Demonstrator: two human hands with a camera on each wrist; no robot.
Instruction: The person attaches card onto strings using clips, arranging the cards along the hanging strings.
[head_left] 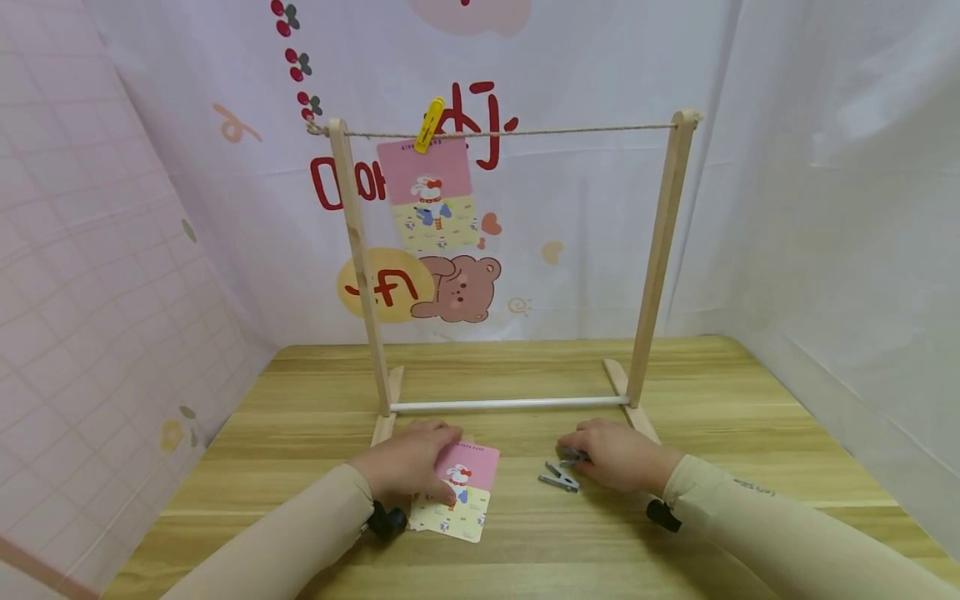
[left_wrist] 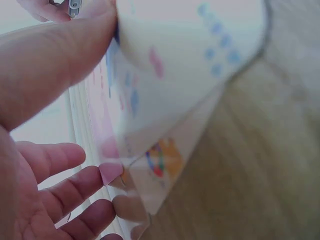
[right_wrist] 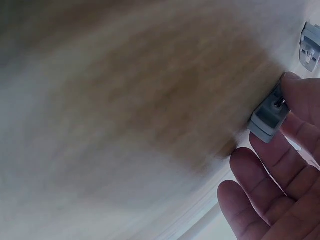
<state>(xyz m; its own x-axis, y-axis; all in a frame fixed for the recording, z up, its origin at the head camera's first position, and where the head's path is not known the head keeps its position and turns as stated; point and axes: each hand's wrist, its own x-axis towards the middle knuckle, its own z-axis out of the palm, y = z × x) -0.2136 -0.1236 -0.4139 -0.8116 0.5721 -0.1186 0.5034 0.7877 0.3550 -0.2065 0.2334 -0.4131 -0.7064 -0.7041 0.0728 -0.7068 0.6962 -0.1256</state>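
Observation:
My left hand (head_left: 411, 460) is at the left side of a few overlapping pink-and-yellow cards (head_left: 474, 492) with a white rabbit picture. In the left wrist view, the thumb and fingertips grip the upper card (left_wrist: 190, 55) by its edges, and part of another card (left_wrist: 167, 162) shows beneath it. Low over the table, my right hand (head_left: 622, 457) pinches a grey clothespin (right_wrist: 269, 116) between thumb and index finger. A second grey clothespin (head_left: 558, 477) lies just beside that hand.
Behind the hands stands a wooden frame (head_left: 660, 250) with a white bottom rod (head_left: 510, 405) and a string (head_left: 570, 132) across its top. A yellow clothespin (head_left: 429, 125) holds a similar card (head_left: 431, 196) on the string, towards the left post. Printed cloth surrounds the wooden table (head_left: 720, 400).

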